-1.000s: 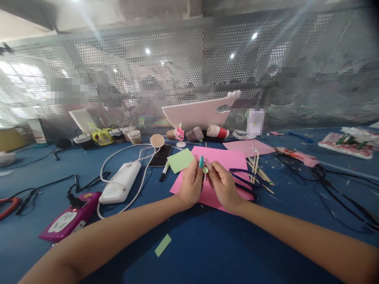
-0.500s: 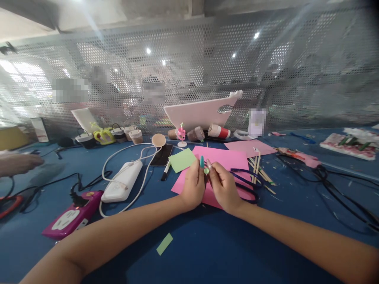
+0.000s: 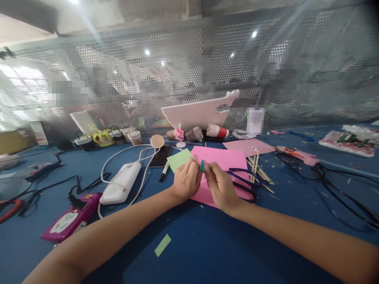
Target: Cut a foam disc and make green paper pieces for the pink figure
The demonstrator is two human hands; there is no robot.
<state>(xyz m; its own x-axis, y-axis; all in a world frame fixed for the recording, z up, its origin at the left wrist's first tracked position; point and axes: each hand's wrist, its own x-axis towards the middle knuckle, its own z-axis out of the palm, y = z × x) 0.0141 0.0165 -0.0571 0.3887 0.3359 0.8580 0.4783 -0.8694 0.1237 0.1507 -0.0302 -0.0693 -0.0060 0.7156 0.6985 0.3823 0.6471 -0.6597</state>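
My left hand [image 3: 187, 180] is closed, its fingers curled and its thumb pinching towards the right hand. My right hand [image 3: 221, 187] is closed too, with thumb and fingertips pressed together. The fingertips meet over a bright pink sheet [image 3: 217, 156] on the blue table. Between them is a small piece of green paper, now mostly hidden by the fingers. Just behind my left hand lies a larger green sheet [image 3: 178, 159]. Nearer to me rests a loose green paper strip [image 3: 162, 245]. Dark blue scissors-like handles [image 3: 243, 184] lie beside my right hand.
To the left are a white power bank [image 3: 121, 184] with a cable, a purple power strip [image 3: 72, 219] and a phone [image 3: 160, 156]. Thin sticks [image 3: 257, 167] and a glue gun [image 3: 299, 155] lie to the right. A small pink ornament [image 3: 179, 135] stands behind.
My left hand has rolled over, its knuckles now turned up, and the green piece between the fingertips has become hidden. The other person's hand at the far left has drawn back.
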